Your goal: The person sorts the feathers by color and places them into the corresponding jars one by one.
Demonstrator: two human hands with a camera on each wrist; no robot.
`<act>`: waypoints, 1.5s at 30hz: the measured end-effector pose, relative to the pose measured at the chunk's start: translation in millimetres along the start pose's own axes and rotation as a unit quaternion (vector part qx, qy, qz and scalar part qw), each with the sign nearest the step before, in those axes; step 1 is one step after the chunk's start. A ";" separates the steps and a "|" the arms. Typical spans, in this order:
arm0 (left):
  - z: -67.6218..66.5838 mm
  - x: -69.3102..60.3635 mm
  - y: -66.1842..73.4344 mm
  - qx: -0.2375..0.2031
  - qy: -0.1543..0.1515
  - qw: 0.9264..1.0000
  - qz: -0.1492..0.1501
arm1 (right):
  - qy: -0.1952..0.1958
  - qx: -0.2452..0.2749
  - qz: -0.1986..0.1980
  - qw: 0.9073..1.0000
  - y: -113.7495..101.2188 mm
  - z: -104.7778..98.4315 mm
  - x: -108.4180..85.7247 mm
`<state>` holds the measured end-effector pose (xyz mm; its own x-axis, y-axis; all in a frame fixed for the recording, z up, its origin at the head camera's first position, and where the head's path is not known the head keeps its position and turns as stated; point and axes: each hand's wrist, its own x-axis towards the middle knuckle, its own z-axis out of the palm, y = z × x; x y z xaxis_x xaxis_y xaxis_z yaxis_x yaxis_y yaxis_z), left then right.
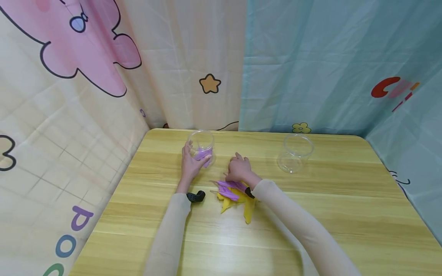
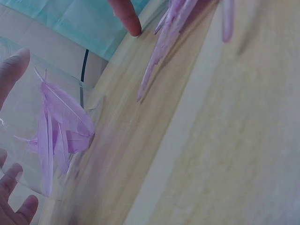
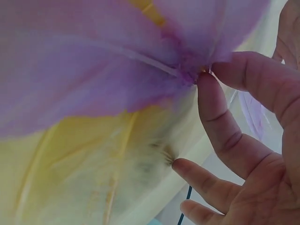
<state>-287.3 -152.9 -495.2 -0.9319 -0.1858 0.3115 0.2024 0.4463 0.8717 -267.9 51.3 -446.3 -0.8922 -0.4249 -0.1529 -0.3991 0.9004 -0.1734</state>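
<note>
A purple feather [image 3: 108, 79] was at the near-centre of the bench [image 1: 345, 199], its bare quill pinched between the thumb and a finger of the right hand [image 1: 239, 168]; whether the neighbouring purple one was caught too could not be told. With quills this close, a narrow grip at the very end seemed best, with a light separating lift so that no second feather clung and no vane got creased. Under and beside it lay yellow feathers [image 1: 249, 211], loosely overlapped, so a slow, low pull probably suited better than a quick one, which could scatter them. Beyond, the left hand [image 1: 191, 165] was curled round a clear plastic cup [image 1: 211, 143], thumb across its near side. Several purple feathers [image 2: 68, 110] leaned inside it. A gentle hold appeared wise: the cup looked light and likely to tip or flex if squeezed. The hands were well apart from each other. Off to the right, a second clear cup [image 1: 295, 156] stood upright, and printed curtains [image 1: 297, 69] hung behind the bench.
</note>
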 end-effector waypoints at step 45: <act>0.3 -1.3 -0.1 0.001 0.005 1.000 0.003 | 0.399 0.528 -0.055 0.748 -34.4 -71.7 40.0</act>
<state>-286.1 -152.4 -495.9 -0.9279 -0.1919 0.3198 0.2070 0.4483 0.8696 -305.0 10.0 -376.7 -0.8763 0.0781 0.4754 -0.4664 0.1098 -0.8777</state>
